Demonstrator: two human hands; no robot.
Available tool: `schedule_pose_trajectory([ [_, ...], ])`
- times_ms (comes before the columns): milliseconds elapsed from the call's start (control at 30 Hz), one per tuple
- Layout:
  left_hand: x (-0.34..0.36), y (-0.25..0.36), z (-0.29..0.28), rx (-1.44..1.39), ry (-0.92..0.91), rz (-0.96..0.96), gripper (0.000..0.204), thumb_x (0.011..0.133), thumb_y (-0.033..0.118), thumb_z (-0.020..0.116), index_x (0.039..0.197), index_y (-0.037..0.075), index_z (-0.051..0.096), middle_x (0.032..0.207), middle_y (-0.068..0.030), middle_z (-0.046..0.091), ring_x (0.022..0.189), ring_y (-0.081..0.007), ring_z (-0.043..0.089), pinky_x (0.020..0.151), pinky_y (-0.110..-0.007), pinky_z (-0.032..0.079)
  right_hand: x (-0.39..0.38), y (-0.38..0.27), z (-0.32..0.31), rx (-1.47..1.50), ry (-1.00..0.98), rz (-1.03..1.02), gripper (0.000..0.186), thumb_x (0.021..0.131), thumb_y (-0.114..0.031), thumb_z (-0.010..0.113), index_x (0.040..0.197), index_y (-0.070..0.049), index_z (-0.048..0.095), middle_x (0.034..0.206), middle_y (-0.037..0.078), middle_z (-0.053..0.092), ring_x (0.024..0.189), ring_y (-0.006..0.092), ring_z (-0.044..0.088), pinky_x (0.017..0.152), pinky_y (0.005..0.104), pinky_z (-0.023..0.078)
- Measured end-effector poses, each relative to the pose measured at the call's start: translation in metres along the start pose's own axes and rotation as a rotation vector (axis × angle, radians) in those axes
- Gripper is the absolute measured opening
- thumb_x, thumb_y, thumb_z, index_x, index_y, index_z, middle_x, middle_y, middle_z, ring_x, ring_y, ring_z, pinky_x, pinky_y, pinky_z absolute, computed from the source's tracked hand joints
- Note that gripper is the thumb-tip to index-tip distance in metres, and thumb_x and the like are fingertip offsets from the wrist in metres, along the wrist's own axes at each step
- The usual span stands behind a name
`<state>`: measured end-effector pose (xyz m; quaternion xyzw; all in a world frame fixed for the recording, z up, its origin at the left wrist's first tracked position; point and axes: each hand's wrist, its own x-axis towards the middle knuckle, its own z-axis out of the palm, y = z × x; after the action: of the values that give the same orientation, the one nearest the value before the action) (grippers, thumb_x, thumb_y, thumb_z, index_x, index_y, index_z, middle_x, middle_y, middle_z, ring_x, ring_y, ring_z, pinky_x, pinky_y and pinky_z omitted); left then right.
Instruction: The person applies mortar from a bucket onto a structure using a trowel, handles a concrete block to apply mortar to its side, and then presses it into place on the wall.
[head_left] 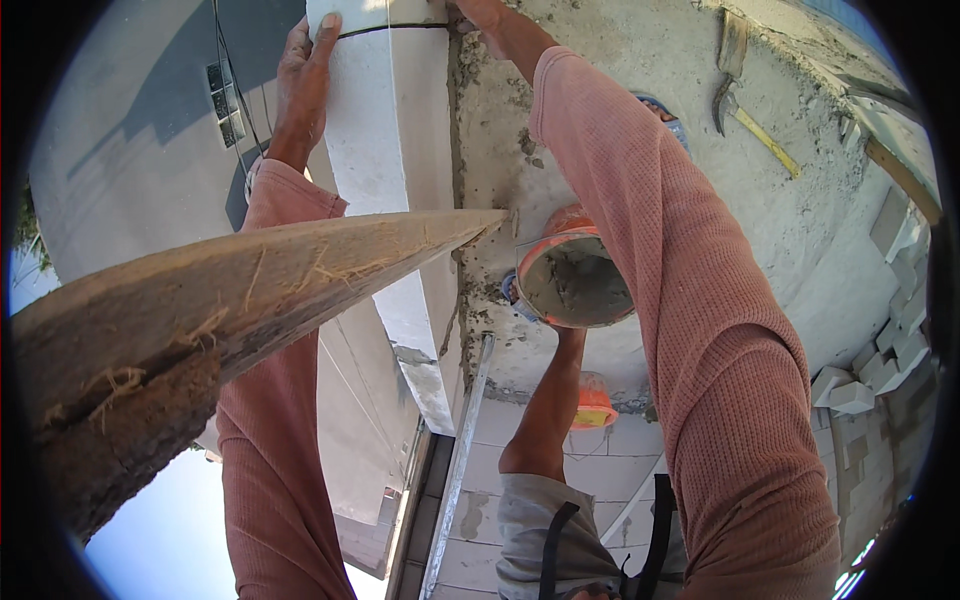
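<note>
My left hand (pixel 308 85) grips the outer side of a white block (pixel 385 12) at the top of the view, its thumb on the block's face. The block sits on a row of white wall blocks (pixel 375 120), with a dark joint line between them. At the block's right side is my right hand (pixel 482 14), cut off by the upper edge, so its fingers are mostly hidden. Below and to the right of the wall stands an orange bucket (pixel 568 222) with wet grey mortar (pixel 578 280) inside, partly behind my right sleeve.
A pointed timber (pixel 260 270) juts across from the left, close to my left arm. A yellow-handled hammer (pixel 755 125) lies at upper right by a wood piece (pixel 733 45). A metal bar (pixel 460 460), an orange tub (pixel 594 400) and stacked blocks (pixel 880 370) are lower down.
</note>
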<state>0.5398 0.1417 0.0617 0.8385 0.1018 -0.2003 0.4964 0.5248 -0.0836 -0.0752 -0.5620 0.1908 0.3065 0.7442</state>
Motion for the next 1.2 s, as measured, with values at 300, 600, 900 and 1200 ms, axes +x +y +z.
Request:
schedule_pose_trajectory([
  [300,0.002,-0.001,-0.004,-0.050,-0.030,0.017,0.073,0.099,0.051,0.071,0.150,0.005,0.049,0.133,-0.0098,0.062,0.124,-0.0177,0.058,0.108,-0.033,0.046,-0.001,-0.002,0.004,0.015,-0.014,-0.001,0.071,0.096,-0.050,0.054,0.151,-0.005,0.049,0.157,0.014,0.043,0.138,0.0305,0.041,0.117,0.0419,0.032],
  [600,-0.001,0.000,-0.004,-0.059,-0.027,0.021,0.072,0.098,0.051,0.072,0.147,0.004,0.050,0.130,-0.0091,0.064,0.122,-0.0167,0.059,0.106,-0.032,0.047,0.000,-0.002,0.006,0.028,-0.023,0.002,0.070,0.095,-0.049,0.056,0.149,-0.006,0.051,0.155,0.013,0.047,0.135,0.0299,0.045,0.115,0.0414,0.034],
  [900,-0.007,0.005,0.001,-0.074,-0.046,0.025,0.075,0.097,0.052,0.072,0.150,0.005,0.047,0.133,-0.0115,0.063,0.123,-0.0188,0.059,0.106,-0.033,0.047,-0.001,0.001,0.003,0.041,-0.024,0.010,0.070,0.093,-0.049,0.059,0.147,-0.006,0.054,0.152,0.013,0.050,0.131,0.0293,0.048,0.113,0.0409,0.036],
  [1200,-0.009,0.002,0.003,-0.009,0.000,0.034,0.076,0.097,0.057,0.070,0.151,0.008,0.048,0.132,-0.0129,0.065,0.125,-0.0206,0.060,0.105,-0.034,0.050,0.002,0.001,0.002,0.065,-0.025,0.009,0.070,0.091,-0.049,0.061,0.146,-0.006,0.056,0.150,0.012,0.054,0.128,0.0286,0.051,0.111,0.0404,0.038],
])
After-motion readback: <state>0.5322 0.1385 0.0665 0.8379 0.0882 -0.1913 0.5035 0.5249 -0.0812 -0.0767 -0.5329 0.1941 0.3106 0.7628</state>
